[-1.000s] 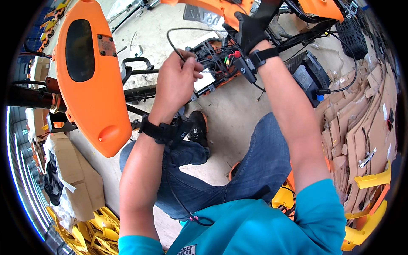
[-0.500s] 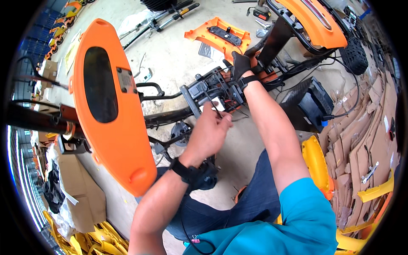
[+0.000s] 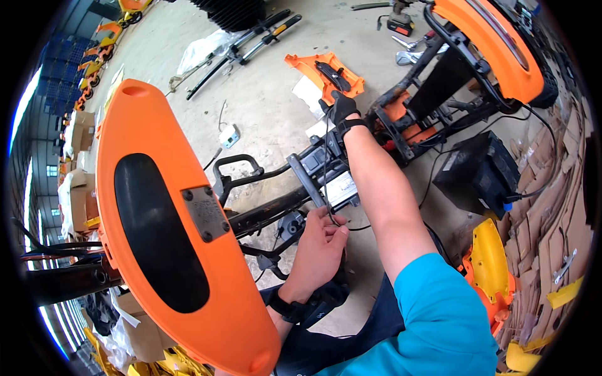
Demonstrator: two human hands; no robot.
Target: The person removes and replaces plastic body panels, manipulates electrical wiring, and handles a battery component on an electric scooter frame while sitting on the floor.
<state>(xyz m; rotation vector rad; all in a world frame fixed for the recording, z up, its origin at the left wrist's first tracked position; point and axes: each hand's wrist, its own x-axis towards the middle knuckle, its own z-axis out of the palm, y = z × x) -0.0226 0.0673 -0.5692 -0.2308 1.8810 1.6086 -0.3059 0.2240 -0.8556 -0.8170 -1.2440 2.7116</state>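
My left hand (image 3: 316,250), bare with a black wrist strap, has its fingers pinched on a thin black cable (image 3: 326,172) beside the vehicle frame. The cable runs up past the black and silver electrical boxes (image 3: 338,189) toward my right hand. My right hand (image 3: 344,108), in a black glove, grips the near corner of an orange plastic cover (image 3: 310,62). That cover tilts up and carries a black fitting (image 3: 334,76). Its gripped edge is partly hidden by the glove. The black tube frame (image 3: 266,202) lies between a large orange body panel (image 3: 188,150) and the far orange fender (image 3: 501,53).
A black battery-like box (image 3: 473,172) with a blue connector stands on the right, beside flattened cardboard (image 3: 545,207). Yellow plastic parts (image 3: 489,260) lie nearby. A cordless tool (image 3: 399,24), wrench (image 3: 407,57) and black poles (image 3: 241,53) rest on the floor ahead.
The orange cover has tilted up in my right hand's grip. My left hand has come down and nearer with the cable. The whole view has shifted, and the large orange panel appears lower.
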